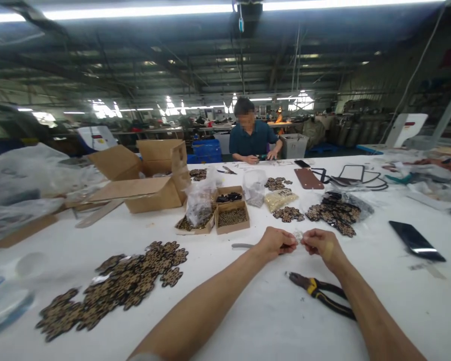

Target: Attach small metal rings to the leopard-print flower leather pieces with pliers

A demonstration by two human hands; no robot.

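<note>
My left hand (280,241) and my right hand (323,244) are close together over the white table, both closed in a pinch. Between their fingertips is a small whitish, shiny piece (298,235), too small and blurred to name. Just below my right hand lies a pair of pliers (317,291) with black and yellow handles, partly covered by my right forearm. A grey strip (242,245) pokes out beside my left wrist. Beyond my hands are a pile of brown patterned flower-shaped pieces (288,214) and a bag of yellowish small parts (280,199).
More flower-shaped pieces (128,281) spread at left. Small boxes of brass-coloured parts (232,218) and dark parts (229,194) stand ahead, near an open carton (154,193). A phone (416,240) lies at right. Across the table (248,321) a co-worker (253,135) sits handling something.
</note>
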